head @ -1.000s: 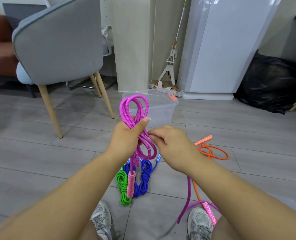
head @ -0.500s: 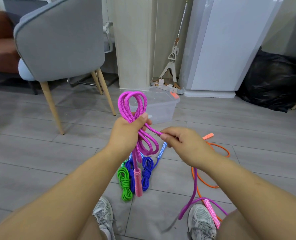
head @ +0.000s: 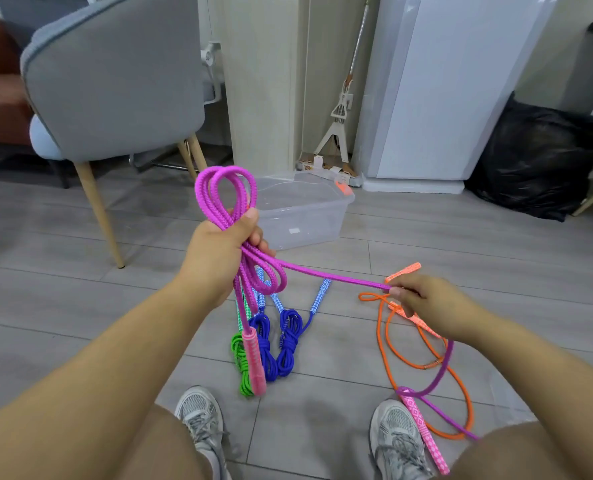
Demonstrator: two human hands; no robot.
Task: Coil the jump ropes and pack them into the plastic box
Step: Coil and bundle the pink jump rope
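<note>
Left hand point(head: 222, 251): closed round the gathered loops of the purple rope point(head: 322, 273), thumb pressed on top. Loops standing out at 12 o'clock above the fist and hanging at 6 o'clock below it, one pink handle point(head: 253, 362) dangling lower yet.

Right hand point(head: 426, 303): pinched on the same rope between thumb and fingertips, between 3 and 4 o'clock from the left hand and well apart from it.

Between the two: a taut, straight span, long axis roughly 9-to-3, dipping slightly toward 4. Past the right hand: slack tail dropping toward 6 o'clock to the second handle point(head: 423, 434) on the floor, beside the right shoe point(head: 397, 441).

Judged step: coiling, partly done, tail not yet gathered. Probable next move: carry the right hand back toward 9 o'clock, lay the span into the left fist as a fresh loop, then slide down the tail for more. Anchor with the left; feed with the right, the nearer to the slack.

Plastic box point(head: 305, 223): on the floor, open-topped, at 2 o'clock from the left hand and near it. No rope visible inside.

Blue ropes point(head: 274, 344) and green rope point(head: 241, 365): bundled, at 6 o'clock below the left hand. Orange rope point(head: 385, 341): loose under the right hand, crossed by the purple tail. Likely snag point when drawing in the tail.
</note>
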